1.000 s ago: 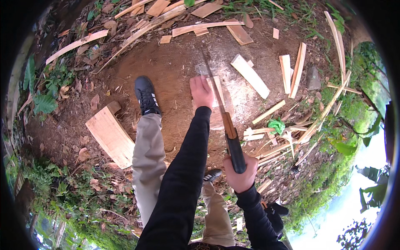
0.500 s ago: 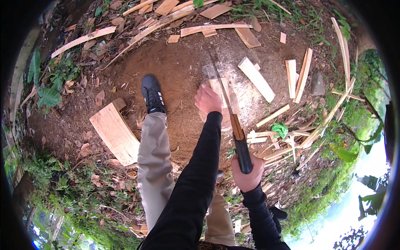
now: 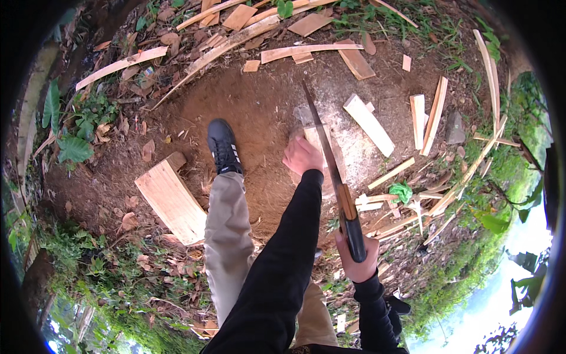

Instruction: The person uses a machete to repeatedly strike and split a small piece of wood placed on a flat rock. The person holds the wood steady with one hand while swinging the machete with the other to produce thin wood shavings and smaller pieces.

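Observation:
My right hand (image 3: 358,259) is closed round the black grip of a machete (image 3: 327,141), whose long dark blade points away from me. The blade crosses over a small pale wooden block (image 3: 318,140), seen from above, so I cannot tell whether they touch. My left hand (image 3: 303,155) has its fingers curled against the block's left side, holding it. Under the block is a pale, dusty surface (image 3: 339,159), partly hidden by the hand and blade.
A wide board (image 3: 172,203) lies left of my outstretched leg and black shoe (image 3: 223,144). Cut wood pieces (image 3: 369,125) lie to the right, near a grey stone (image 3: 454,128) and a green plastic scrap (image 3: 401,192). Long strips (image 3: 312,52) lie across the far side.
The whole view has shifted slightly, so everything sits a little lower and further right. My hands, the machete and the block keep nearly the same places relative to each other.

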{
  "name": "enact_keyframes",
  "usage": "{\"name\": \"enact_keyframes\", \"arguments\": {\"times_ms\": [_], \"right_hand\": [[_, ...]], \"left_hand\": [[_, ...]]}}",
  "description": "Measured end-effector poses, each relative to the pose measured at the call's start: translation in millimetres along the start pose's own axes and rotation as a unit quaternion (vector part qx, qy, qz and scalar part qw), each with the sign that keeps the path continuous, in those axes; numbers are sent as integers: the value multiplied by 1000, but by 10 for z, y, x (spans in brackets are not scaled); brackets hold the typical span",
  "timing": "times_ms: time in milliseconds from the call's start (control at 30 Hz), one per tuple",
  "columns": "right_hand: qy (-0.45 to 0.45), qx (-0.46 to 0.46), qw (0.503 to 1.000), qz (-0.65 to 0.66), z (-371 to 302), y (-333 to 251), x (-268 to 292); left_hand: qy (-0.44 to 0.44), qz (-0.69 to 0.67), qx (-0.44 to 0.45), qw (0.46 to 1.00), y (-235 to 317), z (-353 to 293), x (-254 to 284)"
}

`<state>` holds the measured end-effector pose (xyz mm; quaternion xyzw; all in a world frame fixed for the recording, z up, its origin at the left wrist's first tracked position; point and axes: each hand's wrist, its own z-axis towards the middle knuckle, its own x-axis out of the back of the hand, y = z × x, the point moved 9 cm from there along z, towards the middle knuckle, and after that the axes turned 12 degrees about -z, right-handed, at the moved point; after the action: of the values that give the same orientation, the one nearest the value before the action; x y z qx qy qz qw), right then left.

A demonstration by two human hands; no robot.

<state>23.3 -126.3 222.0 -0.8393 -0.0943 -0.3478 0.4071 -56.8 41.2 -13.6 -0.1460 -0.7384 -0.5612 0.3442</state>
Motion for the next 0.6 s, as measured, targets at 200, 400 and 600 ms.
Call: {"name": "enact_keyframes", "arguments": {"times_ms": [200, 400, 600], "right_hand": [[0, -35, 999, -35, -99, -399, 233], [123, 53, 988, -77, 444, -744, 274], [-10, -87, 996, -32, 162, -594, 528]], "left_hand": [[-37, 28, 22, 999, -70, -60, -83], [-19, 2, 11, 1000, -146, -17, -133], [-5, 9, -21, 1000, 46, -85, -126]]}}
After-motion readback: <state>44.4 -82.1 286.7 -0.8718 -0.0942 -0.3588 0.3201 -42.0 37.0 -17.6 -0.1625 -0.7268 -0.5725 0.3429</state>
